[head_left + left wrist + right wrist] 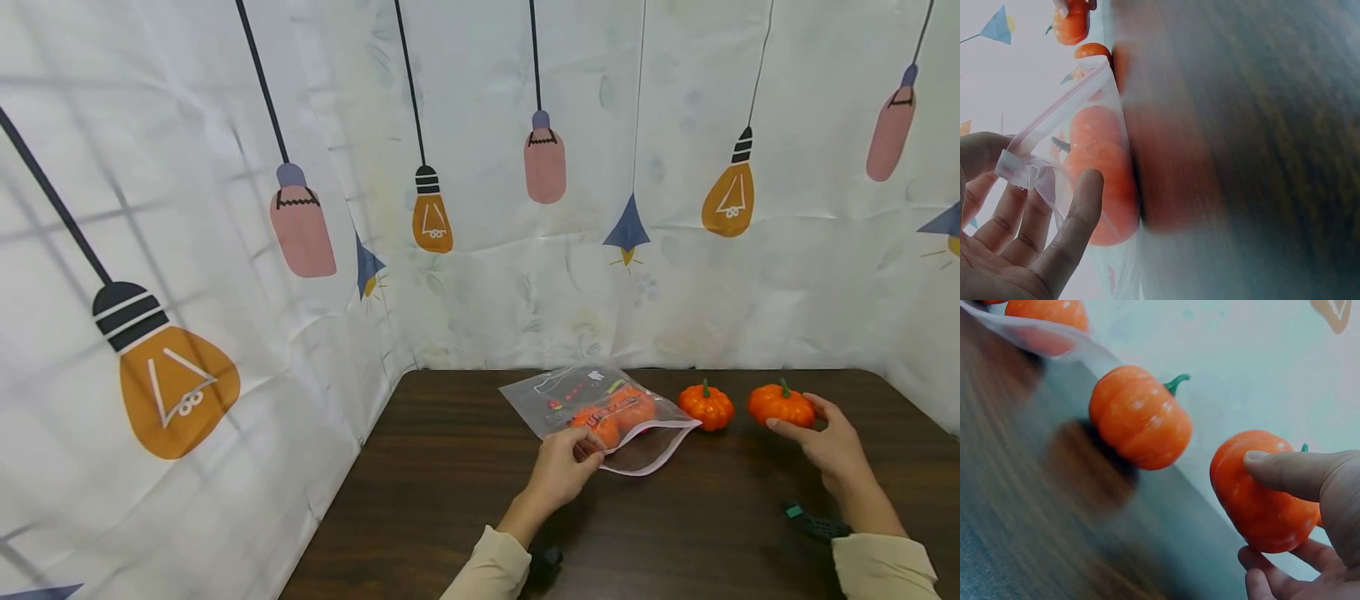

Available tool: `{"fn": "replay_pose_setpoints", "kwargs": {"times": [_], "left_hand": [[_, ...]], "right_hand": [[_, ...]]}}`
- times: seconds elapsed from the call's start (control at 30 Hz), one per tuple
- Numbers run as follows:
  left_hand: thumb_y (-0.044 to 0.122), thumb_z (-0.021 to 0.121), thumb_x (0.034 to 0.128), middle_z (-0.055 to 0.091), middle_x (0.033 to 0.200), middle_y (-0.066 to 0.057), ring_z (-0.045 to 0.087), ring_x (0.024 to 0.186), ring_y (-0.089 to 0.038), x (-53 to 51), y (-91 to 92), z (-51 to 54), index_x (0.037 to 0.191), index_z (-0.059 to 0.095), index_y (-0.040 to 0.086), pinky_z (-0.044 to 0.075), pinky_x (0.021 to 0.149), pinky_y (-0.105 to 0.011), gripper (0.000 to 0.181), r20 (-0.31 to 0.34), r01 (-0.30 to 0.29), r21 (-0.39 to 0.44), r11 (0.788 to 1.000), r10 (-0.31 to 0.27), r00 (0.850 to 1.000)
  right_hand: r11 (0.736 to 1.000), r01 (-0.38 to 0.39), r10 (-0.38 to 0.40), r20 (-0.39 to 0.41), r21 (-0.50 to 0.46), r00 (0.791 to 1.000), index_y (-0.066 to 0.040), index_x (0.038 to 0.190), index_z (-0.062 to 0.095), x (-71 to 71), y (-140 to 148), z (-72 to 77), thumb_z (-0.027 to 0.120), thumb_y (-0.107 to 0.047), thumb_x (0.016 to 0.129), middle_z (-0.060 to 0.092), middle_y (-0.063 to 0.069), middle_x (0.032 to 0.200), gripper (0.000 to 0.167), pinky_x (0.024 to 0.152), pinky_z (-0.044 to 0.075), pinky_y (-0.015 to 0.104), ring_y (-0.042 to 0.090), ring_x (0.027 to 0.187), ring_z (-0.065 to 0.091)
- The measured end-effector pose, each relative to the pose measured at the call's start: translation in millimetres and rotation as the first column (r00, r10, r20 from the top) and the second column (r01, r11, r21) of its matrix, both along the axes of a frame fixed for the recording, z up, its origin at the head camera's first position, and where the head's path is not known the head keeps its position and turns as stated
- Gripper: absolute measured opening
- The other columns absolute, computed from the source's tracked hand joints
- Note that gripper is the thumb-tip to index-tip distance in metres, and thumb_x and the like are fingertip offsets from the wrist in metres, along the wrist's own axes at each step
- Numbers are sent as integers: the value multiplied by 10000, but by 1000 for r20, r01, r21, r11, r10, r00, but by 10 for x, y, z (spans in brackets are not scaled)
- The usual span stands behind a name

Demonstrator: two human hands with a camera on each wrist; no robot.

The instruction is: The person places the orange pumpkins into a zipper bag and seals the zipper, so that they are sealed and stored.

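Note:
A clear zip bag (551, 400) with printed decorations lies on the dark table, holding orange pumpkins (630, 407) (1107, 187). My left hand (564, 467) (1029, 244) pinches the edge of its opening, which faces toward me and to the right. My right hand (832, 446) (1329, 512) grips another orange pumpkin (780, 405) (1263, 494) between thumb and fingers; in the right wrist view it looks lifted off the table. Between the bag and that hand, one more pumpkin (706, 406) (1141, 417) with a green stem stands on the table, beside the bag's right corner.
The dark wooden table (420, 475) reaches back to a white curtain (480, 308) printed with lamps and bulbs. A dark strap (817, 523) is at my right wrist, and a dark object (546, 560) is at my left wrist.

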State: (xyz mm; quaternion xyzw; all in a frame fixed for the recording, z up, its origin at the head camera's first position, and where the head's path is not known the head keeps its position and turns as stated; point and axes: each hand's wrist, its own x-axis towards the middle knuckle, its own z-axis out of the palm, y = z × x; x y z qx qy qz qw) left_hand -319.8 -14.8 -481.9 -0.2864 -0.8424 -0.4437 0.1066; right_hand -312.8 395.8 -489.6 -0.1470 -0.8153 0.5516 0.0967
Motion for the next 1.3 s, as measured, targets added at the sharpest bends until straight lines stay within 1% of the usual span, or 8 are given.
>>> {"fn": "replay_pose_setpoints", "kwargs": {"times": [0.3, 0.4, 0.53, 0.7, 0.93, 1.07, 1.2, 1.3], "left_hand": [[106, 756, 894, 732, 823, 13, 550, 690, 64, -20, 18, -5, 904, 754, 119, 476, 661, -115, 17, -7, -1, -6, 1000, 1, 1000], [92, 766, 886, 732, 819, 15, 551, 688, 63, -20, 24, -7, 904, 754, 137, 478, 659, -116, 51, -13, -2, -5, 1000, 2, 1000], [90, 763, 887, 732, 824, 11, 551, 691, 66, -17, 27, -5, 908, 754, 136, 478, 662, -115, 51, -11, 4, -4, 1000, -4, 1000], [104, 747, 896, 734, 832, 2, 555, 697, 63, -12, 15, 1, 912, 758, 104, 478, 666, -114, 20, -2, 5, -1, 1000, -5, 1000], [90, 750, 887, 730, 835, -6, 556, 697, 59, -9, -7, 7, 922, 761, 102, 481, 667, -121, 38, 11, 8, 8, 1000, -8, 1000], [111, 746, 897, 731, 838, -12, 559, 696, 53, -7, -9, 14, 926, 761, 89, 480, 667, -120, 39, 18, 9, 6, 1000, -9, 1000], [103, 745, 897, 729, 838, -14, 556, 692, 52, -6, -7, 14, 924, 762, 94, 480, 665, -121, 32, 25, 7, 10, 1000, -8, 1000], [84, 746, 891, 729, 836, -14, 554, 689, 50, -4, -5, 10, 919, 761, 107, 480, 659, -125, 39, 28, 7, 19, 1000, -7, 1000]], "right_hand": [[995, -74, 77, -44, 67, 996, -45, 1636, 31, 50, -20, 179, 660, -475, 969, -68, 345, 1659, 1013, 1056, 264, 788, 639, 1425, 115], [987, -106, 114, -64, 119, 991, -119, 1652, 55, 69, -41, 248, 657, -462, 975, -21, 321, 1674, 969, 966, 496, 497, 593, 1371, 224], [978, -131, 145, -80, 164, 986, -217, 1659, 84, 101, -91, 363, 658, -454, 977, 19, 261, 1699, 922, 725, 407, 183, 517, 1295, 308], [971, -144, 162, -82, 191, 983, -227, 1659, 91, 137, -208, 534, 651, -476, 976, 41, 252, 1699, 917, 763, 431, 262, 473, 1270, 340], [960, -187, 209, -92, 208, 973, -155, 1655, 80, 176, -401, 599, 636, -483, 983, 134, 338, 1640, 932, 864, 502, 611, 512, 1283, 391], [943, -201, 235, -103, 266, 966, -90, 1638, 129, 201, -481, 563, 656, -463, 978, 255, 356, 1571, 924, 785, 546, 516, 476, 1220, 444], [927, -199, 254, -140, 317, 957, -73, 1621, 193, 242, -562, 529, 687, -418, 969, 341, 332, 1522, 888, 716, 524, 373, 151, 1071, 543], [923, -205, 269, -165, 327, 949, -79, 1616, 219, 279, -621, 508, 697, -395, 967, 390, 319, 1494, 866, 696, 525, 319, -123, 940, 482]]}}
